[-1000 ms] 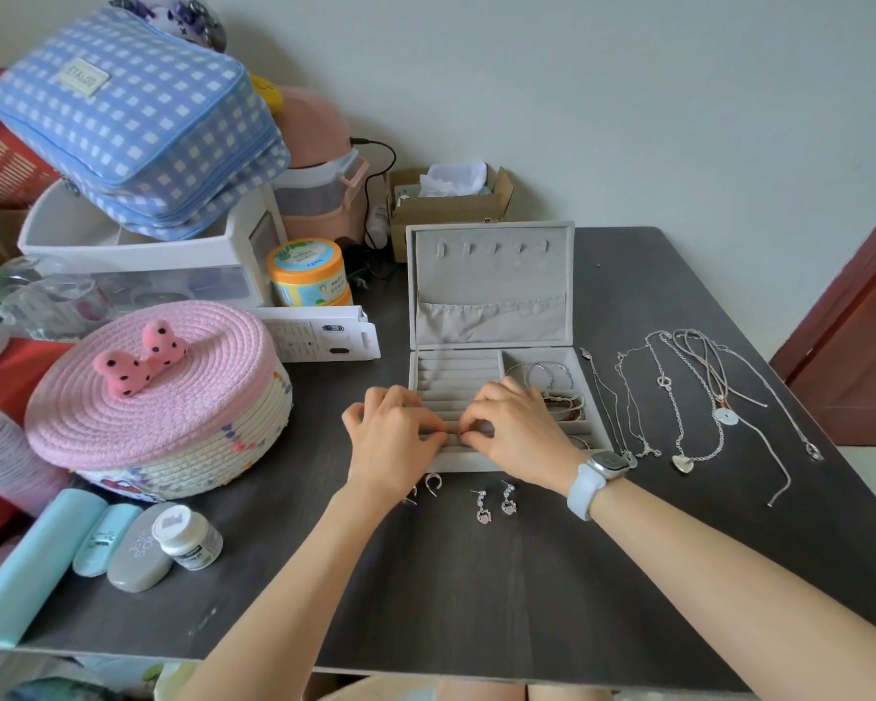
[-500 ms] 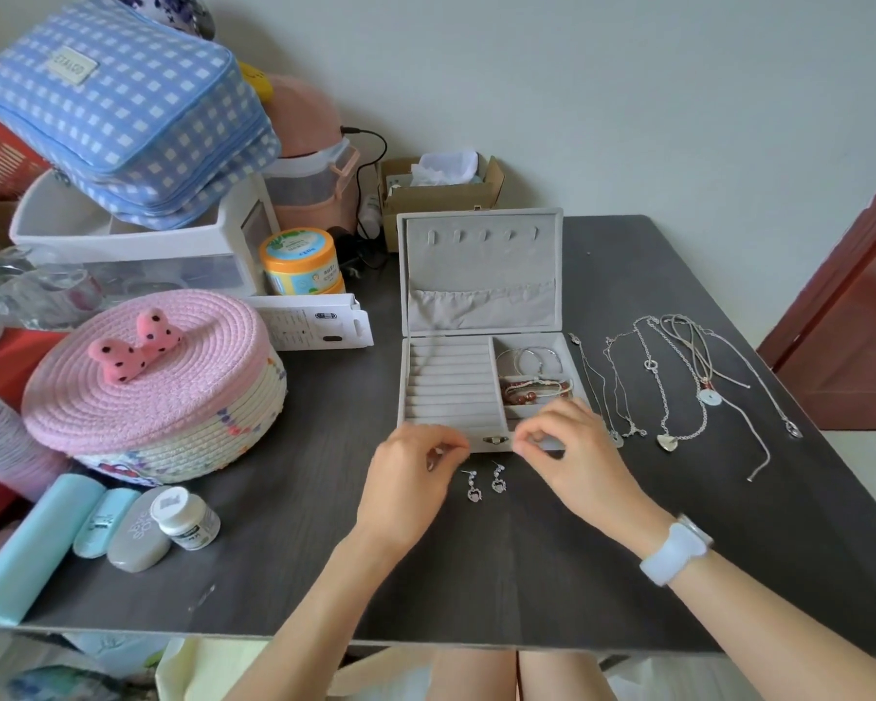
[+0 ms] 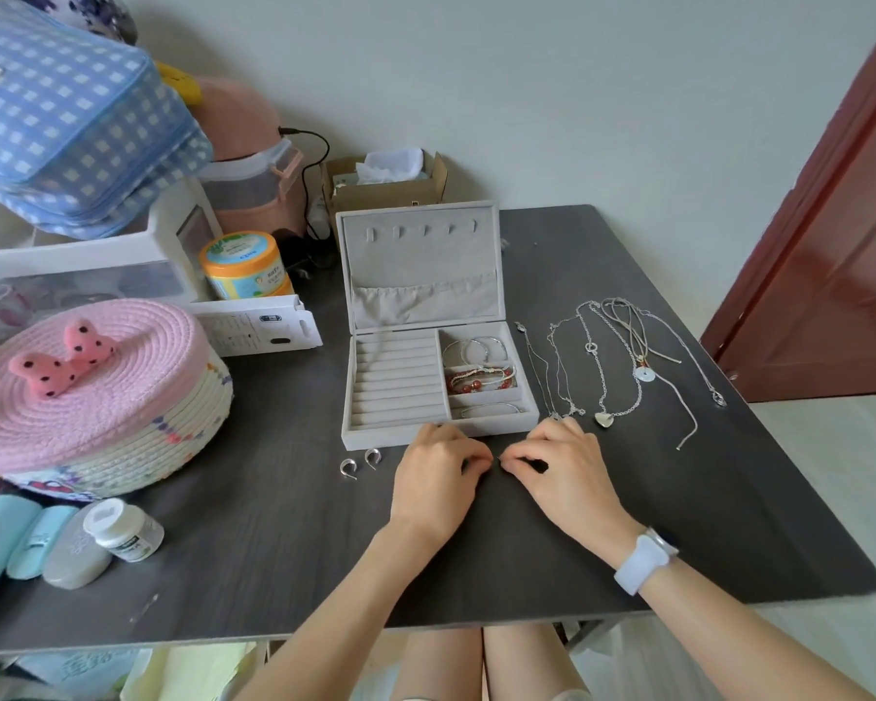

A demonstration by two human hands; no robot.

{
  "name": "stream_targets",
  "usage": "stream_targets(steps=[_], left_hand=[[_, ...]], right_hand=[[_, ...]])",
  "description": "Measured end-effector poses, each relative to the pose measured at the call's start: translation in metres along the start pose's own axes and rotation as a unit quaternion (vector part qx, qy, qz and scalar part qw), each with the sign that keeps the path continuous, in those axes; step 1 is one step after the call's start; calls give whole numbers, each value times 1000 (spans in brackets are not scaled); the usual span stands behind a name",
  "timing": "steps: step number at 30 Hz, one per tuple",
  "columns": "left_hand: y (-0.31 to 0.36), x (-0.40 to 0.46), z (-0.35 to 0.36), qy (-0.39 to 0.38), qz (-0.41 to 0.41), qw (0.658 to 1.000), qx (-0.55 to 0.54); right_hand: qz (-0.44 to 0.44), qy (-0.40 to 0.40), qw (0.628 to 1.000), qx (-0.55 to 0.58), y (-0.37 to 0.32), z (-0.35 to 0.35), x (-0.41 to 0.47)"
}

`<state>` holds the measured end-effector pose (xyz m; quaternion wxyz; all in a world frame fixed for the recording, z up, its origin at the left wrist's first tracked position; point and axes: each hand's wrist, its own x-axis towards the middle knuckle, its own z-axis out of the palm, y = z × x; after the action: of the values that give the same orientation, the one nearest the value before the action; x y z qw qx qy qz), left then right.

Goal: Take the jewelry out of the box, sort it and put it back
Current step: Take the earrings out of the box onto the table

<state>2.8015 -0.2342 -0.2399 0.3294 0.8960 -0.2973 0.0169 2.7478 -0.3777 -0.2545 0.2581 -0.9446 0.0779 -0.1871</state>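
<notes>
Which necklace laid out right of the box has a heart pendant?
The silver chain necklace third from the box: its silver heart pendant lies at the near end; others carry rings or discs.

Our left hand lies knuckles-up, fingers curled under; our right hand mirrors it just beside, fingertips pinched toward the left; both forearms reach forward from below, converging; whether either pinch grips anything, we cannot tell.

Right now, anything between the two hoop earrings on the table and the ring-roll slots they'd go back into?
Nothing visible. The hoop earrings lie on bare table just in front of the open jewelry box, whose ring-roll slots look empty. Only the box's low front wall lies between. Both hands sit off to the right.
</notes>
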Motion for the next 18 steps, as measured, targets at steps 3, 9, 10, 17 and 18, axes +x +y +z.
stream_targets(steps=[3, 9, 10, 17, 18], left_hand=[[-1, 2, 2, 23, 18, 999, 24], [-5, 4, 6, 70, 44, 995, 64], [-7, 4, 6, 78, 47, 994, 68], [-15, 1, 4, 88, 76, 990, 85], [-15, 1, 2, 87, 80, 989, 84]], right_hand=[[-6, 10, 1000, -16, 0, 2, 2], [-18, 25, 999, -42, -4, 4, 5], [-17, 25, 999, -44, -5, 4, 5], [-12, 47, 998, -34, -3, 3, 1], [-12, 51, 998, -30, -3, 2, 1]])
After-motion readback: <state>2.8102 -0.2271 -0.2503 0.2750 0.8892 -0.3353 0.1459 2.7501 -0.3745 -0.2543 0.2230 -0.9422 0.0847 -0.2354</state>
